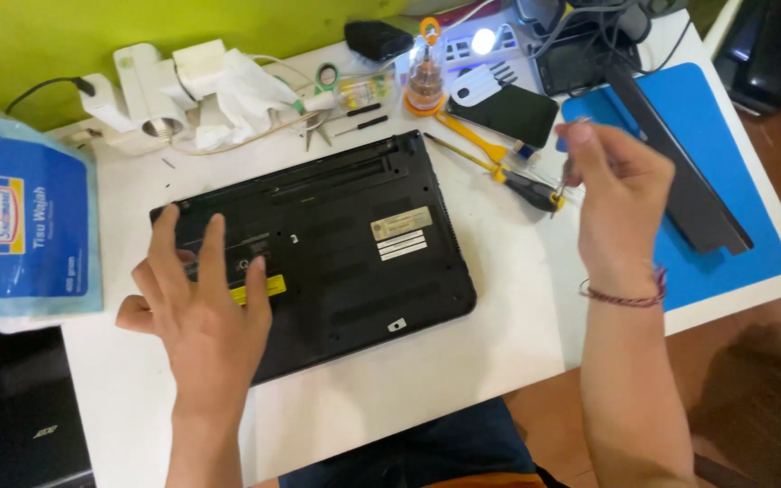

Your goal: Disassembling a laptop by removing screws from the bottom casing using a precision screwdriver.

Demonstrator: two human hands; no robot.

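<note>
White tabletop [463,380] fills most of the view, backed by a yellow-green wall at the far left and dropping to a brown floor on the right. Largest on it is a black laptop [318,248], turned underside up, its long axis running from near left to far right. The left hand [196,303] rests flat on the laptop's near-left corner, fingers spread and holding nothing. A blue mat [734,217] covers the right end of the table, with a long black strip [680,172] lying along it. At the left edge sits a blue tissue pack [24,226], partly off the table.

The right hand [612,203] is raised just right of the laptop, its fingertips pressed together on a thin tool (too blurred to name, though it looks like a small screwdriver [567,172]). The laptop lies to its left, and this hand is the nearer one to the laptop's far-right corner. Between the two lies a yellow-handled screwdriver [526,188], beside a dark phone [503,113]. Bare table is open along the near edge; the far edge is crowded with a white adapter [151,86], cables and a bit holder [425,81].
</note>
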